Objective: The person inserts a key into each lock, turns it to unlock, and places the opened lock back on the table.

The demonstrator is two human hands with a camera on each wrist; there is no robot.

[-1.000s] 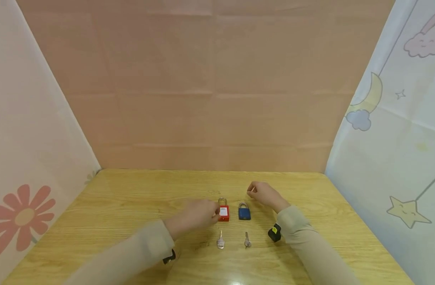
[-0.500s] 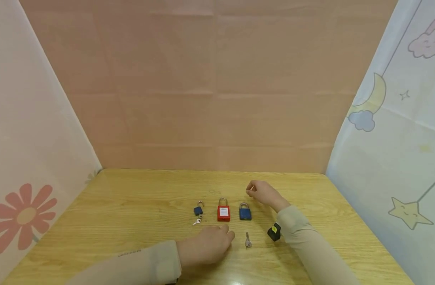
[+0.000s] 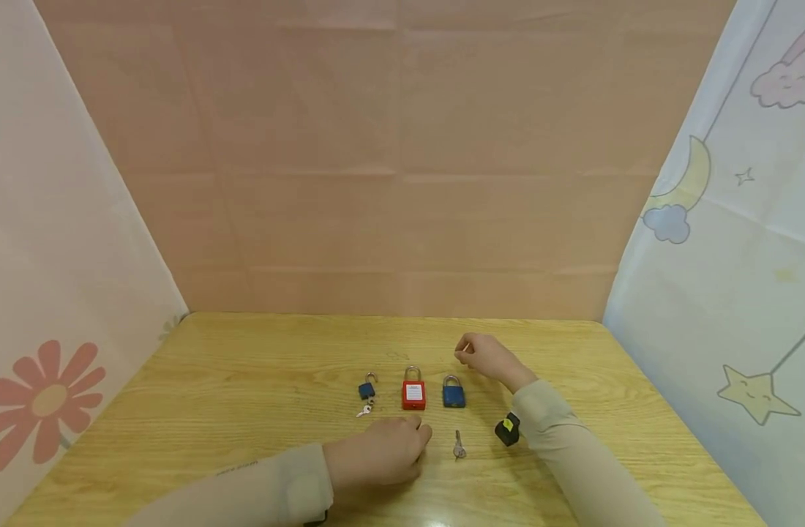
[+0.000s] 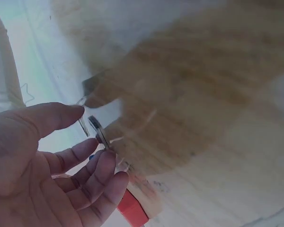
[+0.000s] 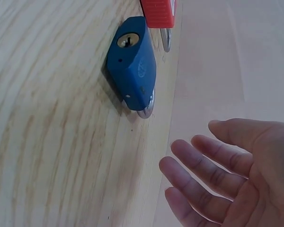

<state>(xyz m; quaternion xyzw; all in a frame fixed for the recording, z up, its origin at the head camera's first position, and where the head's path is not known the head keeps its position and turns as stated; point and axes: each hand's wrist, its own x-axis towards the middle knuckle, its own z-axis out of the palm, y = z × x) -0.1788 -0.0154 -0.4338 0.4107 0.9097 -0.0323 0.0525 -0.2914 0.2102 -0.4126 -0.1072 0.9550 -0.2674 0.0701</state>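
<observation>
My left hand (image 3: 383, 450) is low over the wooden table, just in front of the red padlock (image 3: 413, 395). In the left wrist view, its thumb and fingers are apart, with a key (image 4: 100, 132) at the fingertips; the head view hides that key. Near the blue padlock (image 3: 453, 395) my right hand (image 3: 491, 359) hovers with loosely bent fingers and holds nothing. The right wrist view shows the keyhole end of the blue padlock. Another key (image 3: 459, 446) lies in front of the blue padlock.
A small blue padlock (image 3: 367, 390) with its shackle swung out lies left of the red one, small keys (image 3: 365, 410) beside it. The wooden table (image 3: 257, 366) meets a plain back panel and printed side sheets.
My left hand has moved from beside the red padlock down and toward me, over the key in front of it. The small padlock has come into view. My right hand has stayed put.
</observation>
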